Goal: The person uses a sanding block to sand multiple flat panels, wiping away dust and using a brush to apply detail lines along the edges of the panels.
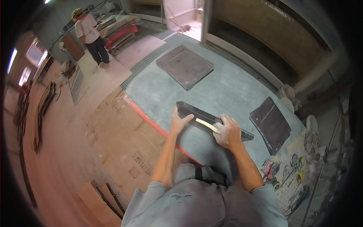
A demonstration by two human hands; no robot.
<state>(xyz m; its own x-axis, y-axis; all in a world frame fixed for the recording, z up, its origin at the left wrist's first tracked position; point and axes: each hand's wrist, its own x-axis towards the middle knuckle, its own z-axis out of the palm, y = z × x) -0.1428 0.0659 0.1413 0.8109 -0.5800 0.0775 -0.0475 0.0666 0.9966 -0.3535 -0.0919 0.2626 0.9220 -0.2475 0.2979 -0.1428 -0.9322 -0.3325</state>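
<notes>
A dark, narrow board (206, 114) is tilted up on its edge above the near side of the grey-covered table (223, 87). My left hand (180, 120) grips the board's left end, thumb on the side toward me. My right hand (229, 132) is closed around a pale, curved strip (207, 125), held against the board's near face; it looks like a folded abrasive sheet, but its kind is unclear. Beyond the board lies a stack of dark flat panels (185, 67). Another stack of dark panels (270, 125) lies to the right.
Hand tools and discs (293, 168) crowd a surface at the lower right. Flattened cardboard (121, 128) covers the floor left of the table's red edge (145, 115). Far left, another person (89, 34) stands beside a cluttered bench (119, 28). Dark strips (41, 113) lie along the left.
</notes>
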